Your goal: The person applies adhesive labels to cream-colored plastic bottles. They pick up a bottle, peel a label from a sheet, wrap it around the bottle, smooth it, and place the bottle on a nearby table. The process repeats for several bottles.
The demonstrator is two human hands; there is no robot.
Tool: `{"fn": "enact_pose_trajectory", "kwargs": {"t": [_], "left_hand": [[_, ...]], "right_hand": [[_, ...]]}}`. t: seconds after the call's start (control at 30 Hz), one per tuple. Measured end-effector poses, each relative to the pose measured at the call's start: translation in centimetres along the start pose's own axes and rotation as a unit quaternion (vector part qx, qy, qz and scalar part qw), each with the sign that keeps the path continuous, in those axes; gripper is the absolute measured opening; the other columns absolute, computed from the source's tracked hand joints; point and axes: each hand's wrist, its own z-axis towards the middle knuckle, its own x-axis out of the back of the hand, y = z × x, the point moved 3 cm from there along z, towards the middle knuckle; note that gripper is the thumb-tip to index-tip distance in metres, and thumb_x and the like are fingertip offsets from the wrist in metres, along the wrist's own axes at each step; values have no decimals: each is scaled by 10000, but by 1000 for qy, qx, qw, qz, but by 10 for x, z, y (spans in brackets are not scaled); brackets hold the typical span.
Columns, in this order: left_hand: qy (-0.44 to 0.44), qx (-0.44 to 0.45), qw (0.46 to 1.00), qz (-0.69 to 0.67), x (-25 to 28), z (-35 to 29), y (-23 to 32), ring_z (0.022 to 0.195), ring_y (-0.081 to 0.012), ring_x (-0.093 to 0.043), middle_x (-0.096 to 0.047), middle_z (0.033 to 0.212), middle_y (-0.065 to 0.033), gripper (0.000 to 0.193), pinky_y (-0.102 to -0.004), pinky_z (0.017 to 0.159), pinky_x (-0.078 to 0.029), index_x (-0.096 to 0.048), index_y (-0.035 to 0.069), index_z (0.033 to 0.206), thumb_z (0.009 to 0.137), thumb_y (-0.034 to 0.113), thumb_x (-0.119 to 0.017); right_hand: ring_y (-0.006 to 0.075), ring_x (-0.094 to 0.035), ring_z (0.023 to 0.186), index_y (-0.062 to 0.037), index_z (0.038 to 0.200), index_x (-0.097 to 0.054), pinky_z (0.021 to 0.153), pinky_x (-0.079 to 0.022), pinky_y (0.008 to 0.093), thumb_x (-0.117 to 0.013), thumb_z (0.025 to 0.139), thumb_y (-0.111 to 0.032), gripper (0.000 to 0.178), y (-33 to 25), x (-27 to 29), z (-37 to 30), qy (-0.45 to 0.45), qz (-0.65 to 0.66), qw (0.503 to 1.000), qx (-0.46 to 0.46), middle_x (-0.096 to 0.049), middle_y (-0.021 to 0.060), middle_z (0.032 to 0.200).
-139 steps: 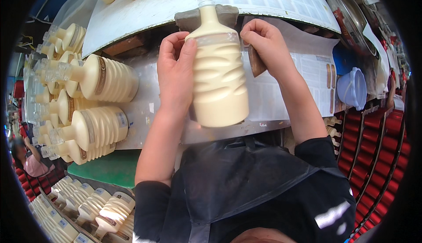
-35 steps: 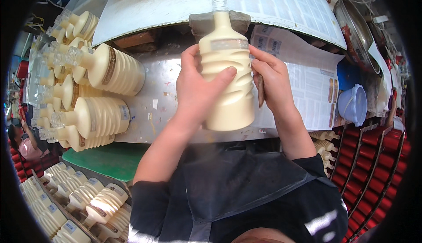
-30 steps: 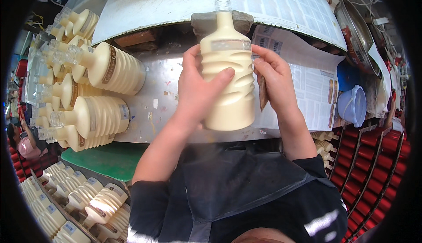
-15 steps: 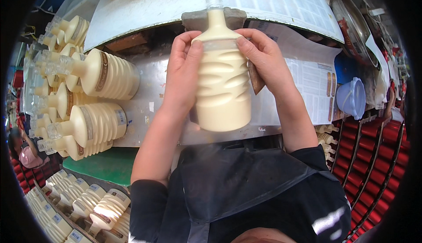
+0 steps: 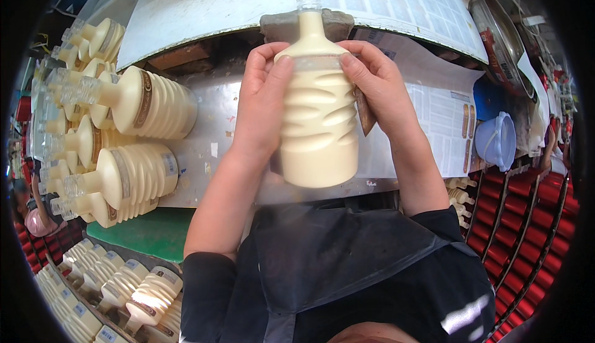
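Note:
Between my hands is a cream-coloured bottle (image 5: 319, 157) with wavy ridges and a clear threaded neck, its neck pointing away from me. A see-through band with a thin dark upper edge (image 5: 316, 62) lies around its shoulder. My left hand (image 5: 263, 92) grips the bottle's left side, thumb pressed on the band's left end. Closed on the opposite side, my right hand (image 5: 381, 82) has its thumb at the band's right end. A brown pointed flat piece (image 5: 364, 113) sticks out below my right palm; what it is I cannot tell. The bottle's neck lies over a grey padded block (image 5: 279, 26).
Several labelled cream bottles (image 5: 155, 104) lie stacked on the left, with more in rows (image 5: 118, 287) at lower left. A label sheet (image 5: 440, 123) lies to the right, near a light-blue bucket (image 5: 496, 141). A raised white board (image 5: 217, 8) spans the far side.
The bottle and both hands appear slightly farther right in the picture. The grip is unchanged, with both thumbs still on the band.

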Motion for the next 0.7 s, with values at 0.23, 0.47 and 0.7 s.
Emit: {"fn": "enact_pose_trajectory", "kwargs": {"t": [0.23,0.47,0.7], "left_hand": [[-4,12,1000,10,-2,-4,3,1067,-131,-595,-616,1196,-73,327,-302,949,-507,-499,64,1338,1087,273,-491],[-48,19,999,-15,-7,-6,5,1099,-147,-593,-608,1230,-79,372,-315,967,-506,-476,79,1383,1099,319,-456],[-51,18,998,41,-6,-3,2,1105,-143,-565,-581,1232,-94,391,-309,969,-484,-414,87,1396,1087,319,-466]], "right_hand": [[76,-622,978,-19,1254,-635,864,-493,217,-594,1025,-254,331,-14,19,6,-11,-56,998,-4,-691,34,1066],[90,-664,965,4,1221,-638,860,-539,252,-679,937,-47,291,-56,-6,-14,50,-104,973,201,-715,64,1087],[183,-702,942,13,1189,-685,824,-545,327,-690,920,-142,311,-21,0,-20,195,-150,960,131,-744,138,1035]]}}
